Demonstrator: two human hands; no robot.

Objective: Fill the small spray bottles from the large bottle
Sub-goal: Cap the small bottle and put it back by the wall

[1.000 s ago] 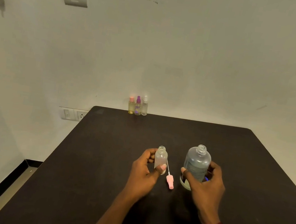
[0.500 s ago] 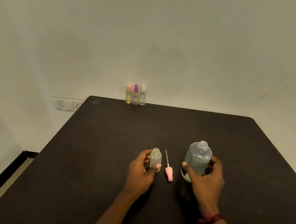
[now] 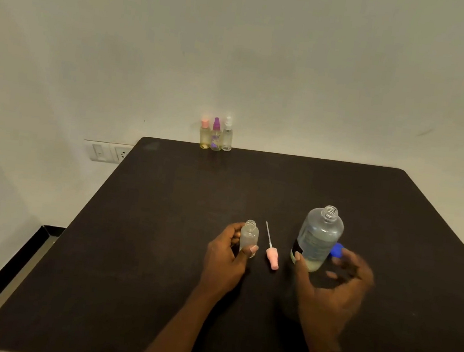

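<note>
Small spray bottle (image 3: 249,237), uncapped, upright on table (image 3: 155,254), gripped by left hand (image 3: 225,260). Large bottle (image 3: 318,237) stands w/ right hand (image 3: 334,289) curled open beside it, blurred, thumb at base. Pink sprayer (image 3: 271,255) lies btwn.

right hand (image 3: 334,289) motion-blurred, blue cap (image 3: 337,249) partly hidden, forearms cropped

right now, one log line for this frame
left hand: holds small bottle, uncapped | right hand: open by large bottle | pink sprayer: on table
</note>
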